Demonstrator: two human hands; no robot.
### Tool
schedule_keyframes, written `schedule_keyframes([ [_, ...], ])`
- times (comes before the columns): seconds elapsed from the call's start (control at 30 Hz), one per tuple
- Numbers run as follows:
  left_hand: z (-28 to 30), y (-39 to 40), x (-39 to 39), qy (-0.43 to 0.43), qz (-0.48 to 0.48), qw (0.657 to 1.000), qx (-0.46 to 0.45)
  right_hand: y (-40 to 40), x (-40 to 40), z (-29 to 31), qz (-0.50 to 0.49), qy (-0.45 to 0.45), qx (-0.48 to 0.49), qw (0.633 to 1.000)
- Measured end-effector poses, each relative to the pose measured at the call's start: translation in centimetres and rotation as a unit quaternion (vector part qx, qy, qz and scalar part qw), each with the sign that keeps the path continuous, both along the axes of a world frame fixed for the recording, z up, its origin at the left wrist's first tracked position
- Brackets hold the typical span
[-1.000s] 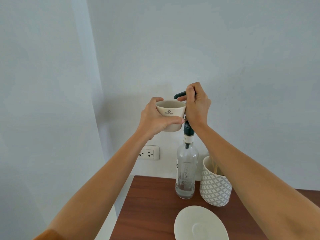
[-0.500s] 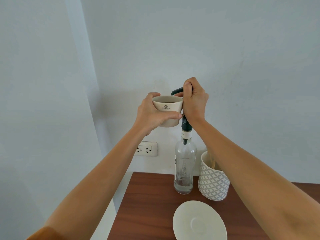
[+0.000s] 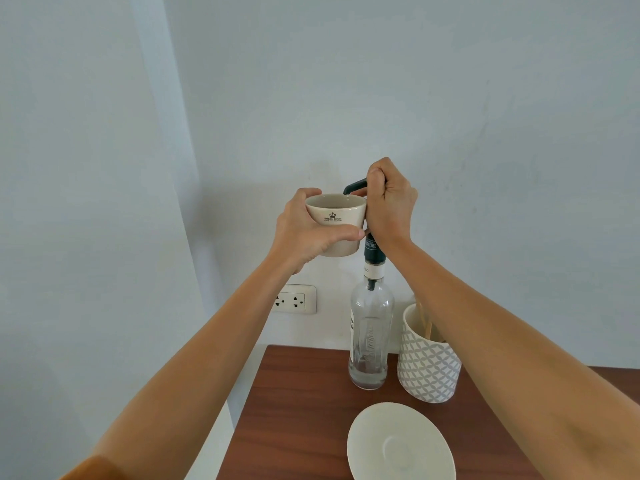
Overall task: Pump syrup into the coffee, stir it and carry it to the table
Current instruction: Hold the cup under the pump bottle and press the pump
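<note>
My left hand point(image 3: 308, 230) grips a cream coffee cup point(image 3: 337, 216) with a small crown logo, holding it in the air beside the bottle's neck. Dark coffee shows just inside the rim. A clear glass syrup bottle point(image 3: 370, 341) stands on the wooden table point(image 3: 298, 410) and is nearly empty. Its dark pump head point(image 3: 355, 186) points left, with the spout over the cup's rim. My right hand point(image 3: 389, 202) is closed over the top of the pump and hides most of it.
A white patterned holder point(image 3: 427, 362) with wooden sticks stands right of the bottle. A white saucer point(image 3: 400, 445) lies near the table's front. A wall socket point(image 3: 294, 299) sits left of the bottle. The table's left edge runs close to the wall corner.
The hands, cup and pump have stayed together in the same grip. The view has shifted slightly, so everything sits a little differently in frame; the coffee inside the rim shows more.
</note>
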State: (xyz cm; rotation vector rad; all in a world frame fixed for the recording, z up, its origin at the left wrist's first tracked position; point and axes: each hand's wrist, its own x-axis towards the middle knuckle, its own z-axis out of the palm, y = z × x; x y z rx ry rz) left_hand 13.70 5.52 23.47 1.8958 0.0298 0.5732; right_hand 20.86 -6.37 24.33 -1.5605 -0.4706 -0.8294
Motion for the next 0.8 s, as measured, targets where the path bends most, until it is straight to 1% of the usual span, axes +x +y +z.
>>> schedule_keyframes([
  [0.17, 0.4, -0.2, -0.4, -0.005, -0.002, 1.000, 0.003, -0.3, -0.8, 0.5, 0.005, -0.002, 0.004, 1.000],
  [0.27, 0.1, -0.2, -0.4, 0.001, 0.001, 1.000, 0.006, -0.3, -0.9, 0.1, 0.025, 0.005, 0.005, 1.000],
  [0.53, 0.7, 0.4, -0.6, -0.005, 0.013, 1.000, 0.010, -1.1, -1.5, 0.6, 0.083, 0.069, -0.008, 0.994],
  [0.63, 0.6, 0.5, -0.9, -0.005, 0.008, 1.000, 0.012, -1.6, -2.4, 0.0, 0.042, 0.072, -0.028, 0.996],
  [0.8, -0.4, 0.1, -2.1, 0.000, -0.008, 1.000, 0.012, -2.0, -5.0, -3.0, -0.042, 0.023, -0.015, 0.999],
])
